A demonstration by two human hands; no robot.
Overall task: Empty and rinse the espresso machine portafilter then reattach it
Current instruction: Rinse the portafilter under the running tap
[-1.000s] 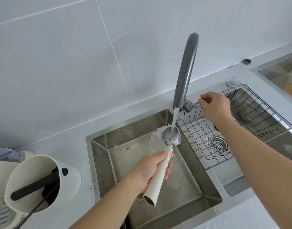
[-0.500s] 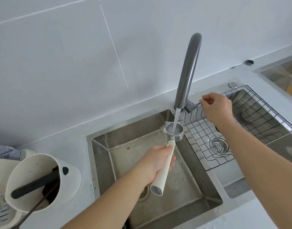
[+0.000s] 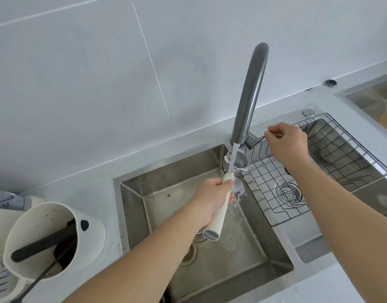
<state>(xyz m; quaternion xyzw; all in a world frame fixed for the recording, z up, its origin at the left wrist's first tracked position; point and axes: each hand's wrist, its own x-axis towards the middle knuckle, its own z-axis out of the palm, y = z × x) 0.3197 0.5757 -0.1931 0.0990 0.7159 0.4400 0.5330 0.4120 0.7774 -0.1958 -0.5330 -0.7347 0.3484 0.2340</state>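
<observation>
My left hand (image 3: pixel 212 200) grips the white handle of the portafilter (image 3: pixel 218 217) over the left sink basin (image 3: pixel 210 259). Its metal basket (image 3: pixel 237 161) is tipped up and away from me, just under the spout of the grey faucet (image 3: pixel 249 95). A stream of water runs from the spout past the basket onto the handle's top and splashes beside my fingers. My right hand (image 3: pixel 287 144) is closed on the thin faucet lever behind the spout.
A wire rack (image 3: pixel 319 171) lies over the right basin with its drain strainer (image 3: pixel 288 192). A white container (image 3: pixel 50 239) holding a dark tool stands on the counter at left. Another steel basin (image 3: pixel 372 99) sits at far right.
The portafilter has risen and tilted, its basket now close under the spout. Water now hits the handle's top instead of filling the basket. My right hand stays on the lever.
</observation>
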